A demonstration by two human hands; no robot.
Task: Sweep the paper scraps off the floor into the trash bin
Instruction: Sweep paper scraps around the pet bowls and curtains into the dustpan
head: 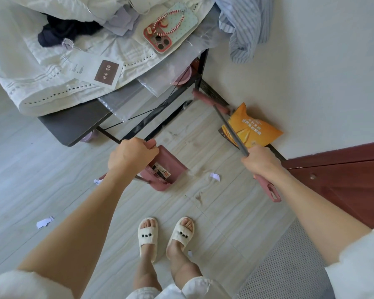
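Note:
My left hand [131,153] grips the top of the handle of a pink dustpan [165,171] that stands on the pale floor and holds some rubbish. My right hand [261,161] grips the grey shaft of a broom [229,128], whose pink head [209,103] reaches the floor by the wall under the table corner. White paper scraps lie on the floor: one just right of the dustpan [214,176], one at its left [97,181], one further left [44,222], and a small one by my right foot [190,253].
A dark table [73,124] piled with white cloth, a phone and a striped shirt stands ahead at the left. An orange bag [252,128] leans on the wall. A reddish door [343,175] is at right, a grey mat [289,266] at lower right. My slippered feet stand below the dustpan.

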